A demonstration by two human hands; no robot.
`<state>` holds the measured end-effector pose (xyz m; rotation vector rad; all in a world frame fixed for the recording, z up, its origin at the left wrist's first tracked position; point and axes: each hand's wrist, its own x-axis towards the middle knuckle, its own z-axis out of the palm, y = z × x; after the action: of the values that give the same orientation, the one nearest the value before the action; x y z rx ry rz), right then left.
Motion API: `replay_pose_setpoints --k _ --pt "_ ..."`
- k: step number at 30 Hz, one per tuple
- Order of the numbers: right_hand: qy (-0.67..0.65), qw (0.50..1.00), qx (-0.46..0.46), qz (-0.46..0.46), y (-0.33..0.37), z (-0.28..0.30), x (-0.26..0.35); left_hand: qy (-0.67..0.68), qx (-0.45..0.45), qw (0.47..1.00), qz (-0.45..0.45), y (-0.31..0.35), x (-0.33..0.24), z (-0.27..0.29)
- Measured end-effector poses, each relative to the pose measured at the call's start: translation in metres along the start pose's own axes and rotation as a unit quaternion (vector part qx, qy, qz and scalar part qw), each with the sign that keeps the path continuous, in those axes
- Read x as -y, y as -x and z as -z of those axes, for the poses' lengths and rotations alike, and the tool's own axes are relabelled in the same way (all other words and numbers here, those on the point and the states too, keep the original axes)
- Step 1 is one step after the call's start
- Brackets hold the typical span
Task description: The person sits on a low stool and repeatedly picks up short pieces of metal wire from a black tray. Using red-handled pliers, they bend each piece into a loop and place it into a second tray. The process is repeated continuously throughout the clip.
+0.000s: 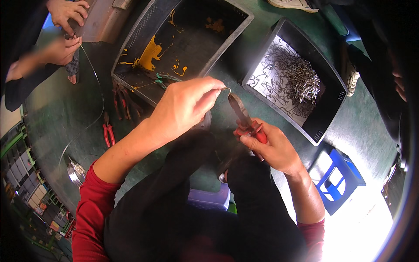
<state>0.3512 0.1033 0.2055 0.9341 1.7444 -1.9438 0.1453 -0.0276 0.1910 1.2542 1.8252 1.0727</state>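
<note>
My left hand (183, 105) is closed, pinching a small piece of bent wire (227, 89) between thumb and forefinger. Red-handled pliers (239, 112) are gripped in my right hand (278, 150), with their jaws pointing up toward the wire. The jaw tips are at or just beside the curved end of the wire; whether they touch it I cannot tell. Just beyond my left hand stands a black crate (227, 49) with yellow stains and a teal-handled tool (166, 80) inside. To the right, another black crate (279, 112) holds a tangled heap of wire hooks (301, 78).
Red-handled pliers (108, 133) and more tools (122, 102) lie on the green floor at left. A wire coil (76, 172) sits near them. Another person's hands (63, 48) hold a long wire at upper left. A blue stool (336, 181) is at right.
</note>
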Motion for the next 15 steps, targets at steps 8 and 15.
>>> replay_pose_setpoints --k 8,15 --pt "-0.012 1.0 -0.003 -0.013 0.001 0.0 0.0 0.028 -0.01 0.999 0.012 -0.001 -0.001 -0.003" --pt "0.052 0.998 -0.023 -0.007 0.001 0.001 0.0 0.041 0.112 0.978 0.174 0.0 -0.006 0.009"
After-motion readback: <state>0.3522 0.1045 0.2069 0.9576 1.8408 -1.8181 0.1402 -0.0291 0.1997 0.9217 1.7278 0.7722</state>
